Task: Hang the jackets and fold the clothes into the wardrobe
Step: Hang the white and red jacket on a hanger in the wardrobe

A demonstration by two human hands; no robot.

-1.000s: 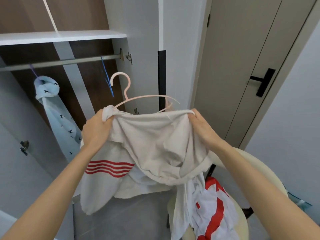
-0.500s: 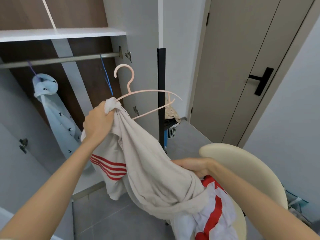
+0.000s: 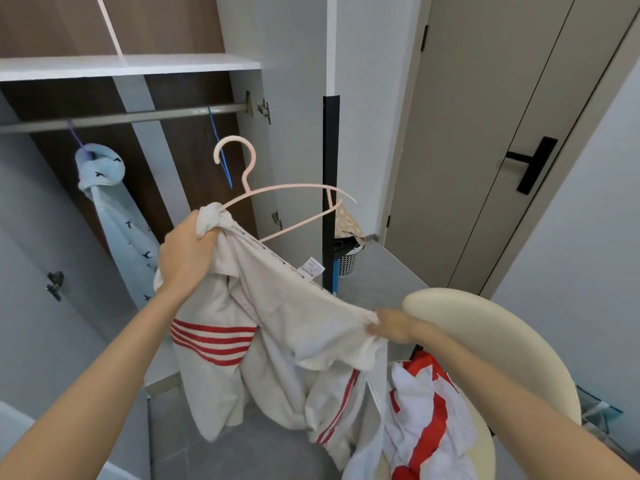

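A cream jacket with red stripes hangs in front of me. My left hand grips its collar end together with one arm of a pale pink hanger, whose hook points up. My right hand pinches the other part of the jacket's collar edge lower down, by the chair back. The hanger's right arm sticks out bare. The wardrobe rail runs above and to the left.
A light blue garment with bird prints hangs from the rail on a purple hanger. A blue hanger hangs further right. A cream chair holds white and red clothes. A laundry basket and a closed door stand behind.
My right hand let go of the jacket's right shoulder, dropped low, and now pinches the collar edge near the chair. The jacket's right side slid off the hanger. My left hand stayed high.
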